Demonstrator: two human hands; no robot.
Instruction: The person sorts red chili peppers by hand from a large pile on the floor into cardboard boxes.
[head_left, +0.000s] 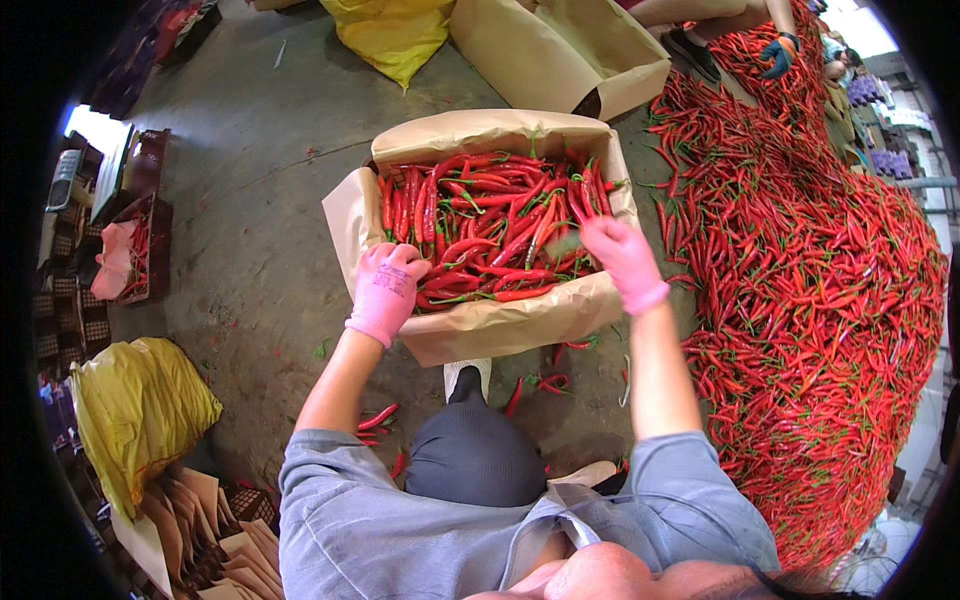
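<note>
Before me on the floor stands a box lined with brown paper (517, 319), filled with long red chili peppers (487, 217), many with green stems. My left hand (386, 289), in a pink glove that bears writing, rests at the box's near left corner. Its fingers curl down onto the peppers there; whether they grip one is hidden. At the right side of the box my right hand (619, 259), also pink-gloved, is curled and slightly blurred. Red peppers and a blurred green patch lie right beside its fingers, and I cannot tell whether it holds any.
A large heap of red chilies (817, 322) spreads along the right. Behind the box are another paper-lined box (555, 60) and a yellow sack (394, 34). Another person's gloved hand (780, 56) reaches to the heap. Left lie a yellow sack (146, 412) and dark crates (157, 247).
</note>
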